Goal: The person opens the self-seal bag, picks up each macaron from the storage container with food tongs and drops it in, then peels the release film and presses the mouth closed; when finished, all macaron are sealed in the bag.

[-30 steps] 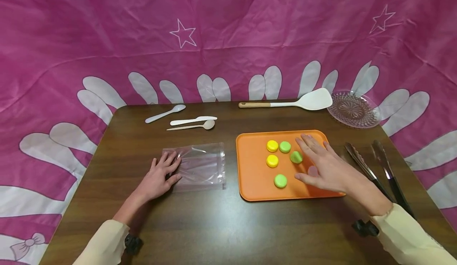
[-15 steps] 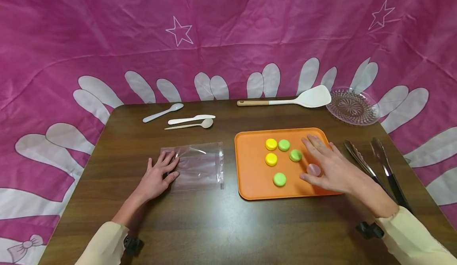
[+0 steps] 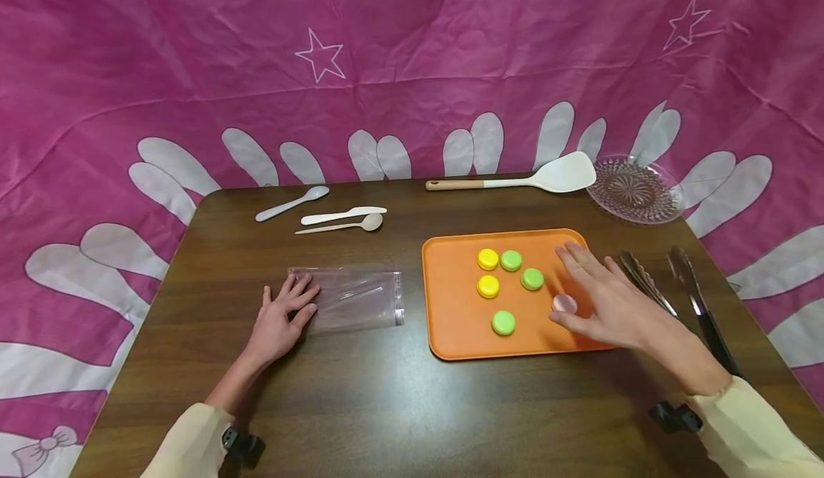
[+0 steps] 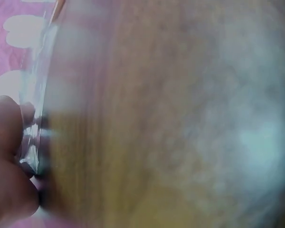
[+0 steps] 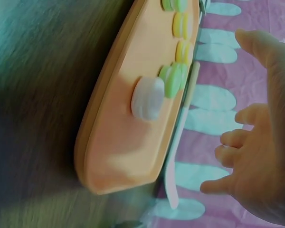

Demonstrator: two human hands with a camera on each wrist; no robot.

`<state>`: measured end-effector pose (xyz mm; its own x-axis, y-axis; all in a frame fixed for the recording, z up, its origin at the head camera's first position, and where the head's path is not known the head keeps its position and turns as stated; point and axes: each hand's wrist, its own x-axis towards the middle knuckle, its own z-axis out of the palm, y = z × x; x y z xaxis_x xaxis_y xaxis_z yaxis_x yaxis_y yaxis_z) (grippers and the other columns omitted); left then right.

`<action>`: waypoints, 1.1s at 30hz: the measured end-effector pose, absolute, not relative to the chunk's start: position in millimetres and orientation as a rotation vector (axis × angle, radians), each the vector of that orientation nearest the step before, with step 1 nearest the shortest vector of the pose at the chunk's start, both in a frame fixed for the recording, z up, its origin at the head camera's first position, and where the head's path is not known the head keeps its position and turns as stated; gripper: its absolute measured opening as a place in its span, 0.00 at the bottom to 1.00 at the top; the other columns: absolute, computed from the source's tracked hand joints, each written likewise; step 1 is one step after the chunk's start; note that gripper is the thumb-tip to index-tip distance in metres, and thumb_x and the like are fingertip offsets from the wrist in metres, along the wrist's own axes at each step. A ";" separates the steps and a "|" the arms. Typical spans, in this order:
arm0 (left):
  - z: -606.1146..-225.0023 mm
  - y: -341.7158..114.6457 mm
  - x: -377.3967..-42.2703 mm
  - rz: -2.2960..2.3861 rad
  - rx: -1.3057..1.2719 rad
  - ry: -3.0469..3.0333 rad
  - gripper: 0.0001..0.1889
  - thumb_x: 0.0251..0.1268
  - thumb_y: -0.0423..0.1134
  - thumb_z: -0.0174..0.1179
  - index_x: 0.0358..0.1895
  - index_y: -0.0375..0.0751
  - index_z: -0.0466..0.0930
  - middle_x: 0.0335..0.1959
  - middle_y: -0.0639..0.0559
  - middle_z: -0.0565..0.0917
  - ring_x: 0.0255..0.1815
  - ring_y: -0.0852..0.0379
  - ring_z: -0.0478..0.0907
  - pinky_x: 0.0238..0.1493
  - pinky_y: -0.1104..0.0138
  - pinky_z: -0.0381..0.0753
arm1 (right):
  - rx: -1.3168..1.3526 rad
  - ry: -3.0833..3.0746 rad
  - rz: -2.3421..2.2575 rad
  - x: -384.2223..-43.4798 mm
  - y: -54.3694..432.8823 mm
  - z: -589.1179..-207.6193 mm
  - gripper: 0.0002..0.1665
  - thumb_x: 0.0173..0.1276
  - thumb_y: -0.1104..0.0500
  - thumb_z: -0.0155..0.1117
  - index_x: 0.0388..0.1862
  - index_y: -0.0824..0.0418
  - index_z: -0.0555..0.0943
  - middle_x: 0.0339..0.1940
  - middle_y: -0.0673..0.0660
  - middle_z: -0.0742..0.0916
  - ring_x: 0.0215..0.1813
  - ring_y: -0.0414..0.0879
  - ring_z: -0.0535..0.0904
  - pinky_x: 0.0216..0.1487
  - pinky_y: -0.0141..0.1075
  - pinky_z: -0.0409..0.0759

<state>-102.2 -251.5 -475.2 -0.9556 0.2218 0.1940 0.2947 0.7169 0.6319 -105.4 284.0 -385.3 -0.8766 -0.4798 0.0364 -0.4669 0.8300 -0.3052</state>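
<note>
My left hand (image 3: 281,323) rests with spread fingers on the left edge of a clear plastic zip bag (image 3: 360,295) lying on the table. The left wrist view is blurred, with the bag (image 4: 35,114) beside the thumb and fingers. Fingers spread and holding nothing, my right hand (image 3: 614,303) hovers over the right part of an orange tray (image 3: 450,320). A pale pink macaron (image 3: 565,304) lies on the tray by that thumb. Farther left on it are yellow macarons (image 3: 488,287) and green macarons (image 3: 503,323), none of them touched.
Behind the bag lie a pale blue spoon (image 3: 292,204), a white knife (image 3: 343,215) and a small beige spoon (image 3: 367,222). A white spatula (image 3: 563,174) and a clear plate (image 3: 634,188) are at the back right. Tongs (image 3: 702,306) lie right of the tray.
My right hand has drawn slightly right, uncovering more of the pink macaron. A green macaron that stood tilted now lies flat. The bag looks narrower front to back.
</note>
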 end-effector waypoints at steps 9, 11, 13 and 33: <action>-478.7 -252.9 -100.2 -1.265 -0.400 -2.579 0.15 0.65 0.24 0.63 0.54 0.31 0.85 0.64 0.34 0.76 0.72 0.29 0.60 0.68 0.31 0.34 | -0.707 3.110 -0.580 -98.3 324.4 -387.0 0.60 0.58 0.45 0.77 0.78 0.70 0.56 0.74 0.75 0.65 0.73 0.71 0.61 0.65 0.70 0.56; -478.3 -253.4 -99.7 -1.295 -0.410 -2.537 0.15 0.64 0.23 0.63 0.53 0.31 0.85 0.63 0.34 0.76 0.71 0.29 0.61 0.68 0.31 0.35 | -0.671 3.185 -0.587 -96.0 337.8 -388.9 0.56 0.58 0.48 0.77 0.75 0.73 0.60 0.69 0.77 0.70 0.66 0.75 0.68 0.60 0.70 0.64; -478.2 -253.8 -99.4 -1.311 -0.430 -2.505 0.15 0.64 0.22 0.63 0.53 0.30 0.85 0.62 0.33 0.77 0.70 0.27 0.62 0.67 0.30 0.36 | -0.602 3.276 -0.606 -92.7 351.5 -391.1 0.48 0.60 0.52 0.76 0.70 0.76 0.66 0.63 0.78 0.75 0.58 0.76 0.74 0.53 0.68 0.70; -474.9 -247.1 -96.8 -1.405 -0.416 -2.399 0.17 0.58 0.13 0.60 0.50 0.23 0.83 0.59 0.24 0.75 0.67 0.22 0.61 0.66 0.29 0.35 | 0.258 3.249 -0.456 -51.0 432.1 -433.3 0.58 0.63 0.37 0.67 0.60 0.90 0.61 0.51 0.92 0.66 0.52 0.87 0.61 0.52 0.72 0.60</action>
<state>-96.8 -247.1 -474.9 -0.9034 0.0838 0.4206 0.4078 0.4715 0.7819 -51.0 432.1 -433.3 -0.9767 0.1744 0.1254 0.1332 0.9496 -0.2837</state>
